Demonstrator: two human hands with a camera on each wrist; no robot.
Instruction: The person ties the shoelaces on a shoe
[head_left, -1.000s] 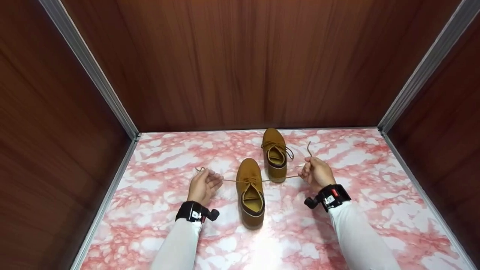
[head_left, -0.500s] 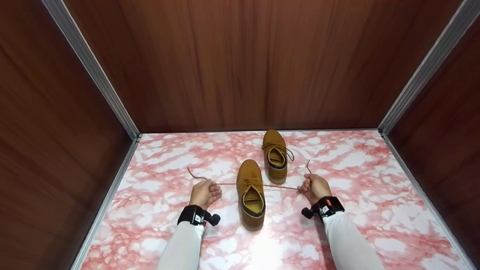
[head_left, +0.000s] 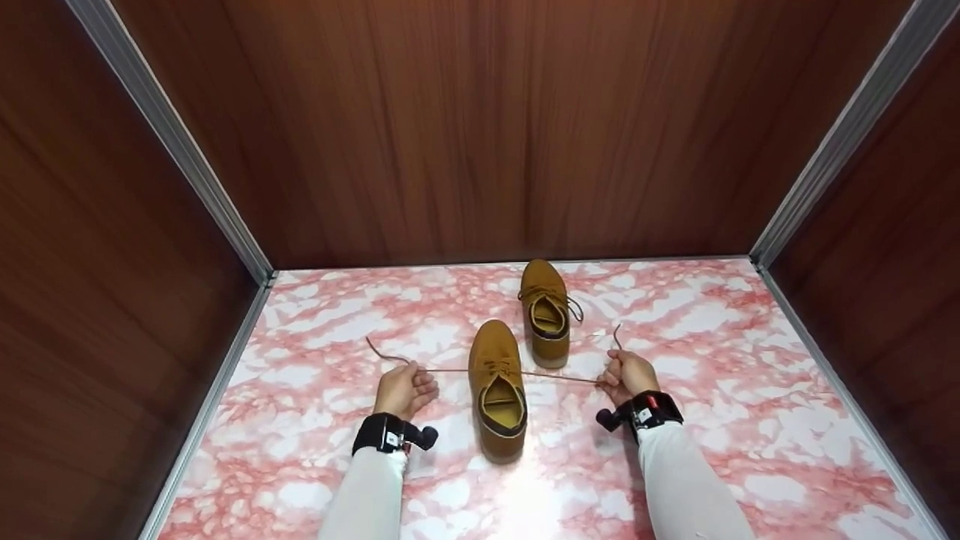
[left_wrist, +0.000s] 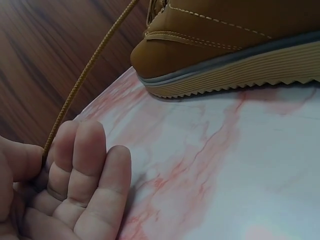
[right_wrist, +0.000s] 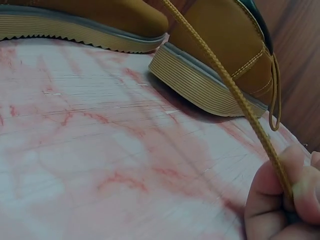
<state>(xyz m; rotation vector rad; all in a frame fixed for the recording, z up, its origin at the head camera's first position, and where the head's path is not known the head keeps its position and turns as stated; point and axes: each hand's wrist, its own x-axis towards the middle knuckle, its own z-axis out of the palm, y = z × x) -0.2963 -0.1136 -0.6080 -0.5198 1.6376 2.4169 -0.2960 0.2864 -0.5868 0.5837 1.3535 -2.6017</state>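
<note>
A tan lace-up shoe (head_left: 495, 345) stands upright between my two hands, toe pointing away. Its brown shoelace (head_left: 555, 376) runs taut out to both sides. On the left, my left hand (head_left: 405, 390) pinches one lace end between thumb and forefinger, its other fingers loosely bent; the lace (left_wrist: 82, 75) climbs from that pinch toward the shoe in the left wrist view. My right hand (head_left: 628, 375) grips the other end with curled fingers, as the lace (right_wrist: 235, 90) in the right wrist view shows. Short free tails stick out beyond both hands.
A second tan shoe (head_left: 544, 281), laced with a loop hanging at its right side, stands behind and to the right of the first. Dark wood panels (head_left: 480, 135) with metal edge strips (head_left: 832, 142) enclose the pink-and-white marbled surface (head_left: 315, 420) on three sides.
Both hands have drawn nearer to the body, the right one more and also slightly inward. The lace has tightened into straighter lines, and the left tail now extends further out. The shoes stay put.
</note>
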